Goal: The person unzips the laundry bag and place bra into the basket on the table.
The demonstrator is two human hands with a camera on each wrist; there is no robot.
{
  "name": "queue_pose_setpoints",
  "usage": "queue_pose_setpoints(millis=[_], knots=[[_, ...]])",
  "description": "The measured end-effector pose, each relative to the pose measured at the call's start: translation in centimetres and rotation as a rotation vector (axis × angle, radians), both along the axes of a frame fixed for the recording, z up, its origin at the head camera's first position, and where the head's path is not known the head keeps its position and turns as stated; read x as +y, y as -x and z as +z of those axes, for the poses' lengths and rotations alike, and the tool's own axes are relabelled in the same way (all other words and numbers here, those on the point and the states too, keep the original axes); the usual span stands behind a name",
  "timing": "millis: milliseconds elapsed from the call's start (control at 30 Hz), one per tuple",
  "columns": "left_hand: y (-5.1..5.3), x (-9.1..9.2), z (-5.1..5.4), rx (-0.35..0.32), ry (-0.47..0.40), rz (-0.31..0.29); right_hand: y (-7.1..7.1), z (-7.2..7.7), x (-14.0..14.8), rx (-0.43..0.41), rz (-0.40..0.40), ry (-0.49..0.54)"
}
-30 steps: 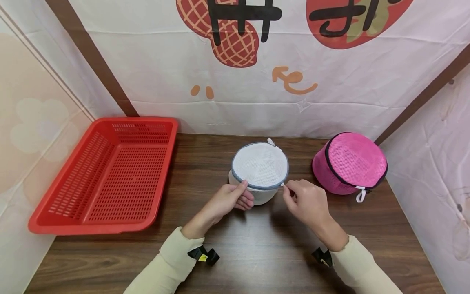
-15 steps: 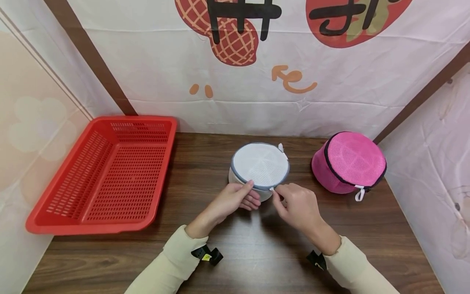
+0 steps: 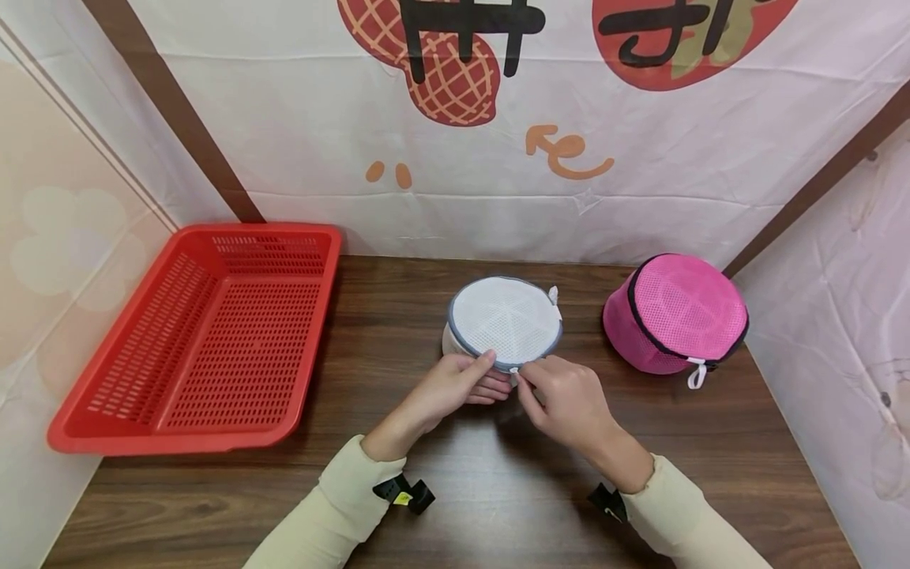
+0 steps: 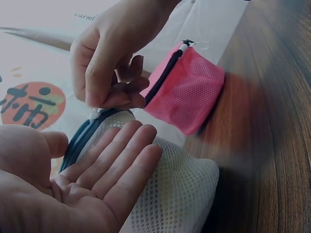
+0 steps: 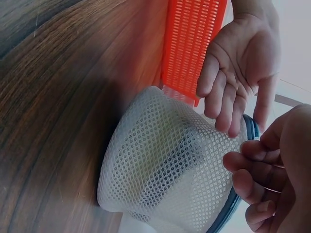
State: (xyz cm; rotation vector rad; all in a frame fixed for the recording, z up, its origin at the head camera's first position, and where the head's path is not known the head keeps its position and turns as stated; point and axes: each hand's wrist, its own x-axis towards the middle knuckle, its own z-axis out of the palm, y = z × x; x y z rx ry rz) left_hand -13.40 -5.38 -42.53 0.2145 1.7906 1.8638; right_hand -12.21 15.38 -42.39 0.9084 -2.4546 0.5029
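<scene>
A round white mesh bag (image 3: 505,320) with a blue-grey zipped rim stands on the table, a light tab at its right edge. At its front left, my left hand (image 3: 444,391) rests its thumb on the rim. The left wrist view shows the left hand's fingers (image 4: 114,170) nearly straight in front of the mesh side (image 4: 175,194). My right hand (image 3: 569,399) pinches the small white zipper pull (image 3: 514,371) at the front rim, close beside the left fingertips. Something yellowish and dark shows faintly through the mesh (image 5: 160,150) in the right wrist view.
A red perforated basket (image 3: 323,316) stands at the left of the wooden table (image 3: 498,514). To the right of the white bag is a pink mesh bag (image 3: 690,308) with black trim and a white loop. Printed cloth (image 3: 284,118) hangs behind the table.
My right hand has moved left along the front rim with the zipper pull, towards my left hand. The bag's back tab has shifted right and forward. My left hand has edged slightly right.
</scene>
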Motion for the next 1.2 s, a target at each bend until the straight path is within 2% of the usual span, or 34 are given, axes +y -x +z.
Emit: queue_pose_setpoints(millis=[367, 633, 1067, 1200], knots=[[0.01, 0.01, -0.11, 0.025, -0.022, 0.038, -0.05, -0.06, -0.31, 0.023, 0.012, -0.013], [-0.06, -0.09, -0.01, 0.01, -0.041, 0.049, 0.09, -0.29, -0.35, 0.044, 0.02, -0.02], [0.26, -0.57, -0.2, 0.004, -0.016, 0.026, 0.15, -0.03, -0.02, 0.025, -0.001, -0.027], [0.27, -0.81, -0.31, 0.004, -0.017, 0.027, 0.12, -0.12, 0.42, 0.042, -0.014, -0.018]])
